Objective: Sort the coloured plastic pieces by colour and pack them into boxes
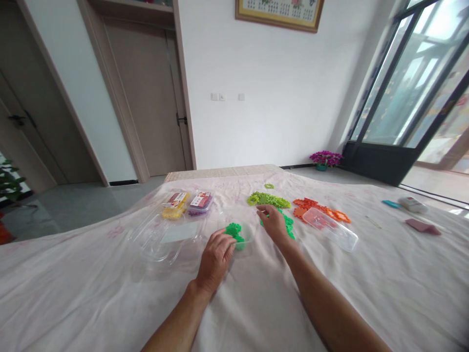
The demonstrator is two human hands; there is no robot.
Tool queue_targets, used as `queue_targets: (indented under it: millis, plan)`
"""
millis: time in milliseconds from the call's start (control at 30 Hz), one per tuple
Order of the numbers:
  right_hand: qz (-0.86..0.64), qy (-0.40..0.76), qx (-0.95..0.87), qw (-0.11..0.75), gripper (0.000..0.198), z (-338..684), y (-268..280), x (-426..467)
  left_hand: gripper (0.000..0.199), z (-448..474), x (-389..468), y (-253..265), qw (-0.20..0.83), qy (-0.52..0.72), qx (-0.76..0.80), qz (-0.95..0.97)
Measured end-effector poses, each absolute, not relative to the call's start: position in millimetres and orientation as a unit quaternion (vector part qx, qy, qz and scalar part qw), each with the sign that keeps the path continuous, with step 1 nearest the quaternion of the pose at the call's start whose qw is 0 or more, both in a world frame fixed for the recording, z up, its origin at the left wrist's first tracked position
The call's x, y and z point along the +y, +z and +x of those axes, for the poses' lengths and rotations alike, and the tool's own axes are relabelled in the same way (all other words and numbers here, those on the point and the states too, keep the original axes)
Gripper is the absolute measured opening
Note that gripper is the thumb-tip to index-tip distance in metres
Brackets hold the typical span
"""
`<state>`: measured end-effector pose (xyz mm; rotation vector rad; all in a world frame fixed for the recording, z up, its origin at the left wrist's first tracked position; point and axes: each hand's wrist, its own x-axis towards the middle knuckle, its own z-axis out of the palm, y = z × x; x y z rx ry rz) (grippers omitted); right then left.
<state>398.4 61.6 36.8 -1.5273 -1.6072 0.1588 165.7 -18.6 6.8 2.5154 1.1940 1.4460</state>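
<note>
Green snowflake-shaped plastic pieces [235, 233] lie in a small clear plastic box [245, 248] in front of me. My left hand [217, 255] has its fingers curled at the box's left side, by the green pieces. My right hand [274, 226] is to the right of the box, thumb and fingers drawn together and pointing left. Whatever lies between those fingertips is too small to make out. Partly hidden behind that hand is a pile of green pieces [288, 226]. Beyond it lies a heap of yellow-green pieces [270, 199].
Orange and red pieces [307, 208] lie to the right beside a clear lid [344, 237]. At left are a yellow-filled box [175, 205], a purple-filled box [201, 201] and clear packaging [154, 244]. A white pack [412, 204] rests far right on the cloth [91, 283].
</note>
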Motion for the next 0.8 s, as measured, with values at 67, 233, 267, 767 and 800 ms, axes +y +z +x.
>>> queue_targets:
  millis: [67,233,267,767,800]
  plan:
    - [-0.687,-0.001,-0.634,0.355,0.03,418.6,34.5,61.8,0.016,165.9,-18.0,6.1,-0.004,0.465,0.378,0.801]
    - [-0.75,-0.074,-0.629,0.192,0.05,437.0,23.2,56.8,0.016,166.7,-18.7,7.4,-0.021,0.476,0.372,0.797]
    - [-0.749,-0.082,-0.633,0.177,0.051,435.9,21.1,56.2,0.015,166.8,-19.0,7.8,-0.022,0.476,0.372,0.797]
    - [-0.719,-0.085,-0.669,0.17,0.046,423.1,12.3,57.7,0.015,165.9,-18.4,5.5,-0.017,0.468,0.375,0.8]
    - [-0.719,-0.088,-0.67,0.163,0.047,421.8,12.0,58.1,0.015,165.9,-18.2,5.4,-0.017,0.467,0.376,0.8]
